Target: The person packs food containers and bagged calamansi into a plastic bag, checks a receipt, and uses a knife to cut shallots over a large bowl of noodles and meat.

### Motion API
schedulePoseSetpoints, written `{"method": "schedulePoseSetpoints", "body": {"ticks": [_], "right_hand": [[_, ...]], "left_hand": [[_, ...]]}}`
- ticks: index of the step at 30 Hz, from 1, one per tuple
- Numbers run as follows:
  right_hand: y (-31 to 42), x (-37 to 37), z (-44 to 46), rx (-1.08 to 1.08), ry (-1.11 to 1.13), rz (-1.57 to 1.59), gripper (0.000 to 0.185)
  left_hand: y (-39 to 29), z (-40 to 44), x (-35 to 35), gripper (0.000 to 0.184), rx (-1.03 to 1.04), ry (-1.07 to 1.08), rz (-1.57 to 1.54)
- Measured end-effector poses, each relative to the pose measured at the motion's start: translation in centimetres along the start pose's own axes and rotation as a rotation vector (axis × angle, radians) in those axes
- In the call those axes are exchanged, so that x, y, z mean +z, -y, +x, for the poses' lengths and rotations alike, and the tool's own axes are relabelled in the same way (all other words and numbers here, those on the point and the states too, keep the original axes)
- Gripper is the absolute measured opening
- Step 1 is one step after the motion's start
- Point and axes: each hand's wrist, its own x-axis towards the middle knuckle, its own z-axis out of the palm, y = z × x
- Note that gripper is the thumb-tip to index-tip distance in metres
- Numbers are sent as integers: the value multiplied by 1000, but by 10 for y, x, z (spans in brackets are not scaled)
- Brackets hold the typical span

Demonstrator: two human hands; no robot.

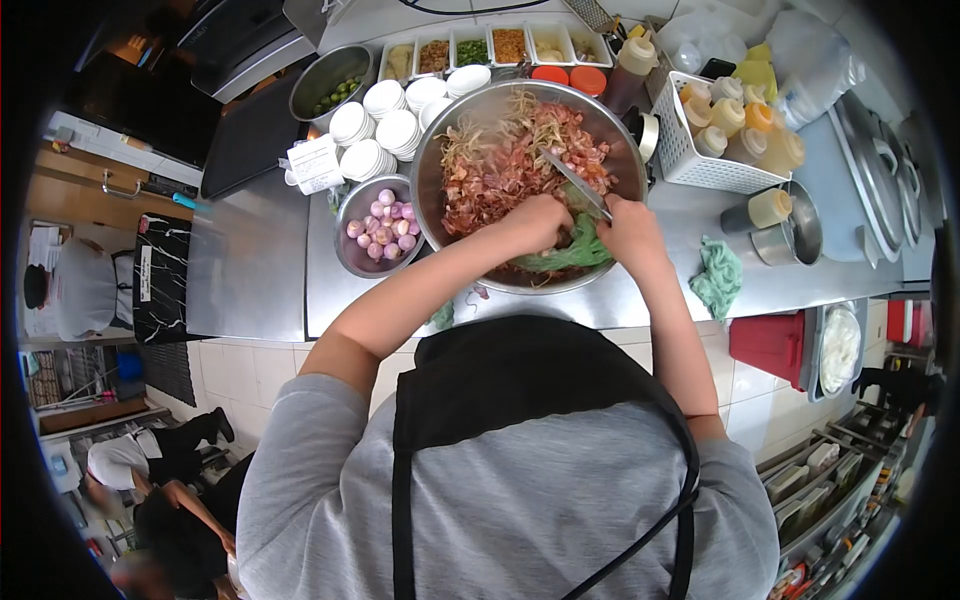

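Note:
A large steel bowl (428, 185) holds sliced reddish meat (490, 185) with pale shredded strands on top. Over its lower part, my left hand (540, 224) is closed at a green plastic bag (568, 256), which lies inside the bowl near the front rim. At the bowl's right side my right hand (628, 228) is closed around the near end of a metal utensil (575, 182), whose long blade-like part points up and left over the meat. The bag also touches my right hand. My left fingertips are partly hidden.
Left of the bowl are a small bowl of shallots (383, 226) and stacked white cups (398, 132). Behind stand ingredient trays (510, 45). To the right are a white bottle basket (690, 165), a green cloth (716, 276) and a steel pot (805, 225). People (130, 455) are at lower left.

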Motion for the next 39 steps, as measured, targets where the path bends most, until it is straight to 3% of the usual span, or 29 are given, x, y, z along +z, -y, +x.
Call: {"method": "schedulePoseSetpoints", "body": {"ticks": [1,3,4,8,10,11,17,19,20,24,26,27,29,31,33,36,39], "right_hand": [[1,-2,-2,-1,-1,17,18],[1,0,-5,7,-9,34,18],[-1,5,-6,8,-2,29,19],[-5,7,-9,54,-30,116,20],[-9,8,-9,62,-55,157,21],[-10,8,-9,64,-77,193,21],[-3,4,-6,32,-1,231,27],[3,2,-9,-9,-117,273,31],[6,0,-11,-46,-232,315,35],[24,-5,-16,-58,-359,378,46],[28,0,-15,-337,-397,775,44],[31,-3,-18,-336,-400,774,44],[38,-15,-26,3,233,1179,44],[42,-13,-25,-18,220,1235,48],[41,-15,-25,-12,293,1326,48],[43,-18,-26,-46,304,1388,46],[44,-18,-27,-55,274,1303,43]], "left_hand": [[-3,3,7,23,2,-2,0],[2,12,30,29,78,96,356],[1,17,33,34,29,169,363],[-1,10,14,34,-31,122,357],[-10,-10,-29,26,-123,81,30],[29,-13,-17,30,98,-103,-57],[30,-64,-62,29,7,-260,-461],[21,-72,-70,33,-218,-236,-987],[24,-73,-67,32,-201,-300,-1102],[22,-71,-61,36,-101,-446,-1222],[16,-67,-59,36,-119,-470,-1210],[12,-66,-59,36,-117,-468,-1209],[6,-63,-58,39,-74,-483,-1269],[4,-62,-59,39,-30,-433,-1304],[-10,-65,-67,38,-31,-397,-1596],[-14,-63,-67,37,0,-357,-1728],[-9,-60,-63,37,10,-302,-1799]]}}
